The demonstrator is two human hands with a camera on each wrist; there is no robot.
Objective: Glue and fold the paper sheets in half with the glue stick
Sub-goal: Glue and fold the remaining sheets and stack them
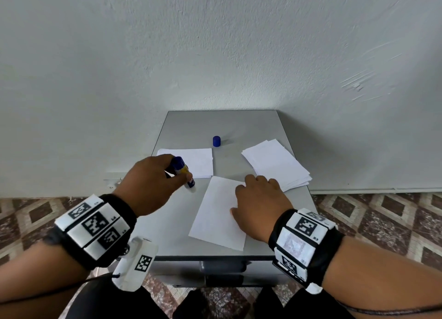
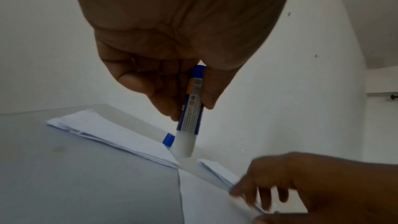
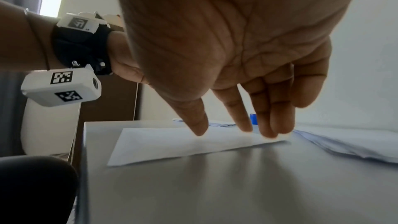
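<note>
A single white sheet (image 1: pixel 216 213) lies flat near the front of the grey table (image 1: pixel 222 125). My right hand (image 1: pixel 257 199) rests on its right part, straight fingers (image 3: pixel 243 120) touching the paper (image 3: pixel 172 144). My left hand (image 1: pixel 153 182) hovers left of the sheet and grips an uncapped blue and yellow glue stick (image 1: pixel 184 172), white tip pointing down just above the table. In the left wrist view the glue stick (image 2: pixel 190 108) is pinched between thumb and fingers. Its blue cap (image 1: pixel 216 141) stands at mid-table.
A stack of white sheets (image 1: pixel 277 165) lies at the right, fanned slightly. A second, smaller pile of paper (image 1: pixel 193 162) lies at the left behind my left hand. The table stands against a white wall, with patterned floor tiles on either side.
</note>
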